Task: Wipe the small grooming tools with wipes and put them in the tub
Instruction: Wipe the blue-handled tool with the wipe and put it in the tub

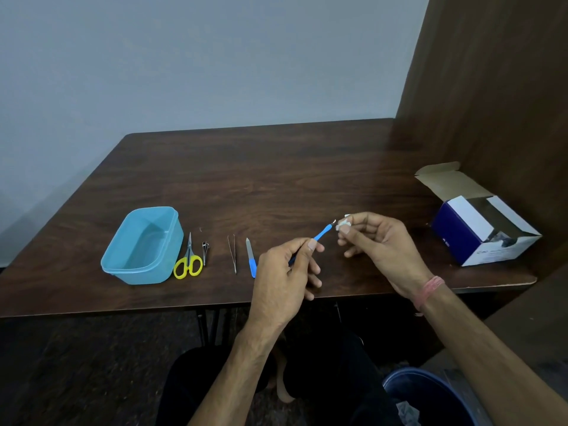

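Two hands worked above the worktop (276,179). The left hand (282,272) had its fingers (312,244) curled narrow, thumb and forefinger pinching the blue handle of a small grooming tool (322,233), whose metal tip pointed up and right toward the other hand. The right hand (381,244) held its fingers (345,229) closed in a pinch on a small white wipe (341,224), which touched the tool's tip; its lower fingers hung loosely curled. Both forearms reached in from below, the right wrist wearing a pink thread band (430,290). Left of the left fingers lay a blue-handled file (251,259), then tweezers (232,253), nail clippers (205,249) and yellow-handled scissors (188,265), with the blue tub (123,265) just beyond the scissors. Right of the right fingers, well apart, sat an open box (461,241)
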